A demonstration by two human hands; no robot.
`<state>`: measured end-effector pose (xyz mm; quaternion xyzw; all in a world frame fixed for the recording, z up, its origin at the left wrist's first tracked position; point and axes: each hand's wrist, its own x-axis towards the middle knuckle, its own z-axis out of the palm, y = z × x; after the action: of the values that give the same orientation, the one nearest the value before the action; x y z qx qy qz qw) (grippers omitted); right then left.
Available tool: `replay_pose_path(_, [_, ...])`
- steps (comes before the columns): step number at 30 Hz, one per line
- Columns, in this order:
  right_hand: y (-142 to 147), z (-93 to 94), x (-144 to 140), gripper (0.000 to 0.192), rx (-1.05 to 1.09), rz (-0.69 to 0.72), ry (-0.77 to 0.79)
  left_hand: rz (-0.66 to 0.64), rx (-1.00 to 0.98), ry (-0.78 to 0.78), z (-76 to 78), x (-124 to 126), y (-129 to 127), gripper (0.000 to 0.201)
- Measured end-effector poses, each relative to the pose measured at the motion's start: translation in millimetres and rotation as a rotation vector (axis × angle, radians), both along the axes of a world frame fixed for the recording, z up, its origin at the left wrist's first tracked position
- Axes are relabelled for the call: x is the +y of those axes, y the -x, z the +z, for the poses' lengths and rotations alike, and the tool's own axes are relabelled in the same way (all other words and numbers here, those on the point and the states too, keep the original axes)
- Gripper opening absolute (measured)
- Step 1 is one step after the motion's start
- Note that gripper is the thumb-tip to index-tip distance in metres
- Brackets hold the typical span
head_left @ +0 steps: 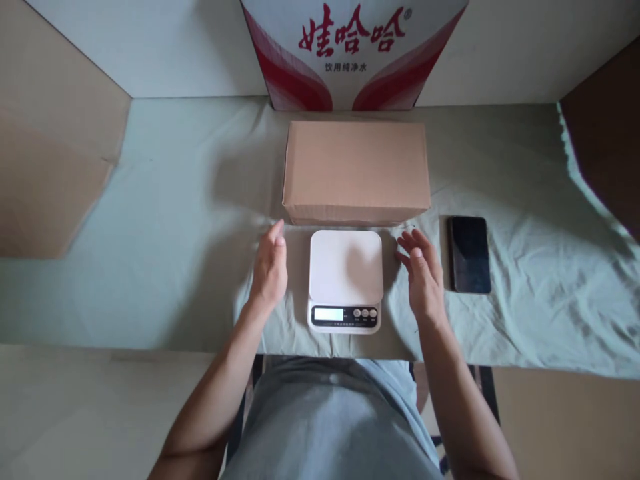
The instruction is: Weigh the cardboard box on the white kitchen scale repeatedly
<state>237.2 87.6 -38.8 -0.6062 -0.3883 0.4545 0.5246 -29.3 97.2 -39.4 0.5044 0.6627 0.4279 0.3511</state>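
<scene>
I see left fingers point(273, 233) extended, right fingers point(420, 239) spread, both empty; cardboard box point(357, 167) beyond, glossy smartphone point(470, 257) rightward, smooth digital scale point(345, 270) between.

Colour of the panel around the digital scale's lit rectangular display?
Black panel, on the white square-topped scale; head view.

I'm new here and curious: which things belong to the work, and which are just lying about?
Likely in the work:
white scale
left hand and right hand, either side of it

Probably lying about:
dark phone
printed panel
brown box behind the scale (less certain)
</scene>
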Motion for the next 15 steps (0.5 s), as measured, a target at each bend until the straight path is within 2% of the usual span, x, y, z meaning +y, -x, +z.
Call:
replay_pose_path(3, [-3,2.5,27,0.050,0.041,0.001,-0.068,0.019,-0.170,-0.038,-1.9,24,-2,0.069])
replay_pose_path(8, [3,10.4,66,0.056,0.020,0.120,-0.132,-0.011,-0.323,-0.067,3.2,60,-12,0.068])
replay_pose_path(11, [5,29.0,68,0.053,-0.061,0.113,-0.200,-0.026,-0.314,-0.145,22.0,62,-16,0.062])
replay_pose_path(15, [-2,65.0,44,0.050,-0.101,0.068,-0.276,-0.094,-0.292,-0.244,61.9,37,-15,0.053])
